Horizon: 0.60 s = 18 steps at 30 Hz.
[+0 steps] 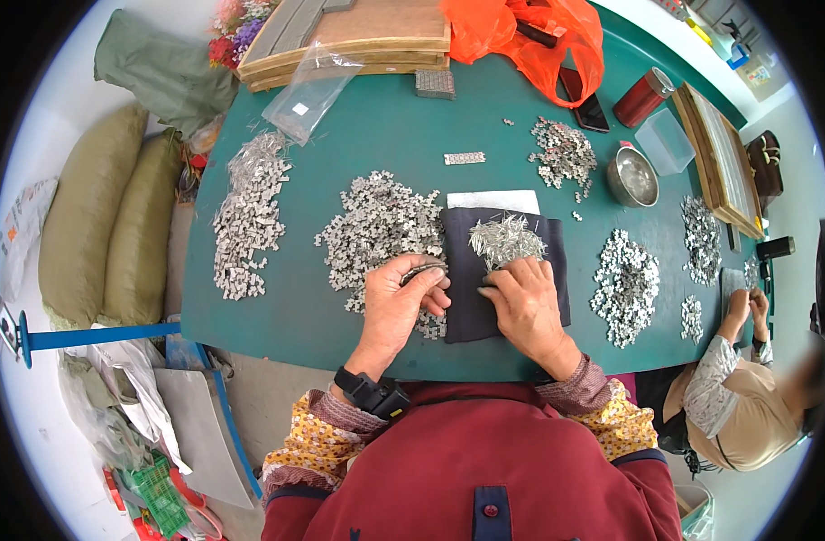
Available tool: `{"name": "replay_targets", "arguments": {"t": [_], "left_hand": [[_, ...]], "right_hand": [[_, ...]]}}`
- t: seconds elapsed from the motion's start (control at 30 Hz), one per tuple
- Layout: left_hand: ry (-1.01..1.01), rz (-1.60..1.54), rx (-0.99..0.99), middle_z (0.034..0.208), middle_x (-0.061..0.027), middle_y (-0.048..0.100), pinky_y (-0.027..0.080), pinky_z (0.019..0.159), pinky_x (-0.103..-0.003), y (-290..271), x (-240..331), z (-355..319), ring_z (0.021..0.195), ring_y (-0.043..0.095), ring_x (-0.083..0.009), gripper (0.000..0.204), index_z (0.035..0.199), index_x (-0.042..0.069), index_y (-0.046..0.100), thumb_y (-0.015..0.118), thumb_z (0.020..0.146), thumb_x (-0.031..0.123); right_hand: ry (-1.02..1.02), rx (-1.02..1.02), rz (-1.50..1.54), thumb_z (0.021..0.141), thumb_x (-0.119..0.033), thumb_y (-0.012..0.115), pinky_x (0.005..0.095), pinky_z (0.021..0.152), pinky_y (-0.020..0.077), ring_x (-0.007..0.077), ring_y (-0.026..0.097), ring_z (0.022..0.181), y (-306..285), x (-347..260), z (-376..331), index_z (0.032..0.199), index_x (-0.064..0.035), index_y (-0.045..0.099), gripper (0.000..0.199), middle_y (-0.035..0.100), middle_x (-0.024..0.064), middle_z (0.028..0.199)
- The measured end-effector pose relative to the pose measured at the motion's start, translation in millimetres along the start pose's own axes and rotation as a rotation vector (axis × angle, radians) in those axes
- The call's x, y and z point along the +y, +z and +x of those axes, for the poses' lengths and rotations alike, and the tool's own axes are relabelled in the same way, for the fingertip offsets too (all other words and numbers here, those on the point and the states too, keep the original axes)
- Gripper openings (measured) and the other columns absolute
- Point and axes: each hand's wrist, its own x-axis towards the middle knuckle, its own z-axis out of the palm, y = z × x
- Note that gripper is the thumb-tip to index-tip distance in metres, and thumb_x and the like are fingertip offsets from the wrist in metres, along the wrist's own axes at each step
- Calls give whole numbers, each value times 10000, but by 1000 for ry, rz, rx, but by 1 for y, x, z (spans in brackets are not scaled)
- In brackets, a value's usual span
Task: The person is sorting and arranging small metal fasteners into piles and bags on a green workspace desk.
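Left hand: the left hand (396, 302) is curled shut around a short stack of small metal pieces (423, 270), pinched between thumb and fingers at the near edge of the middle heap (381, 227).
Right hand: the right hand (523, 302) is laid palm down on the dark cloth (471, 288), fingers loosely bent; whether anything is gripped beneath them cannot be told.
Pins: a fan of thin silvery pins (505, 239) is spread on the cloth, just beyond the right fingertips.
Worktop: the green worktop (376, 135) is strewn with further heaps of metal pieces.
Right edge: a steel bowl (632, 177) is seen; another person's hands (746, 307) are busy there.
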Motion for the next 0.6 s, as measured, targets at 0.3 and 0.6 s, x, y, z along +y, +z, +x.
{"name": "replay_targets", "arguments": {"t": [0.3, 0.6], "left_hand": [[-21, 17, -55, 823, -148, 689, 563, 524, -270, 1, -5, -6, 632, 678, -182, 138, 1014, -77, 656, 635, 923, 25], [-47, 85, -81, 820, -140, 685, 560, 524, -265, 6, -5, -7, 638, 679, -178, 139, 1026, -70, 656, 628, 929, 25]], "right_hand": [[44, -102, -189, 805, -39, 662, 422, 755, 377, 302, 539, 821, 6, -12, 5, 896, -47, 560, 137, 542, 93, 832], [113, -38, 7, 852, -52, 634, 443, 758, 403, 330, 567, 822, 2, 0, 4, 883, -36, 552, 90, 580, 128, 824]]}}
